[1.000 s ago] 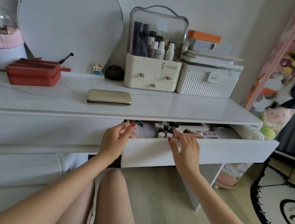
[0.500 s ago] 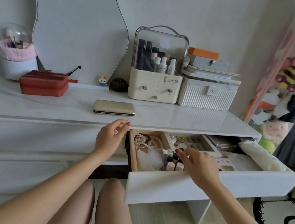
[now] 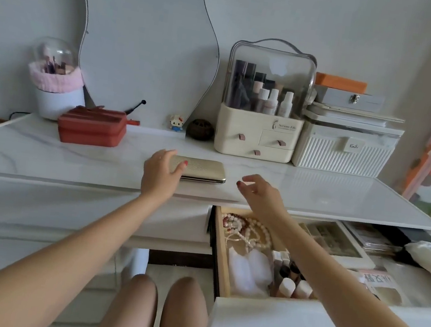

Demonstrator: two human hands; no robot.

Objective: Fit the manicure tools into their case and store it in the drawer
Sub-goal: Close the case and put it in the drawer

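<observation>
Item: manicure case point(image 3: 202, 169), gold, textured lid, closed flat. Location: on the white worktop point(image 3: 315, 191), near its front edge, above and just left of the open drawer point(image 3: 263, 325). No loose manicure tools in view; judged fitted inside already, though the contents cannot be seen.

Hands: left hand point(image 3: 161, 173) at the case's left end, fingers spread, thumb laid over the lid; grip judged not yet closed. Right hand point(image 3: 260, 193) just right of the case, apart from it, fingers loosely curved, holding nothing.

Progress: drawer pulled out; case not yet lifted. Remaining, by judgement: take up the case, lay it in the drawer, push the drawer shut.

Drawer contents: wooden tray point(image 3: 216, 235) at left holding bead and pearl strings point(image 3: 248, 230); white pouches point(image 3: 246, 271); small bottles point(image 3: 292, 285); a divided insert point(image 3: 336, 241); booklets and a cloth bag further right. Free space looks scarce.

Other containers on the worktop:
- clear-domed cosmetics organiser point(image 3: 264, 103) with bottles and tubes, small drawers beneath;
- ribbed white box point(image 3: 346, 148) stacked with flat boxes;
- red box point(image 3: 92, 126);
- domed brush holder point(image 3: 54, 77).
</observation>
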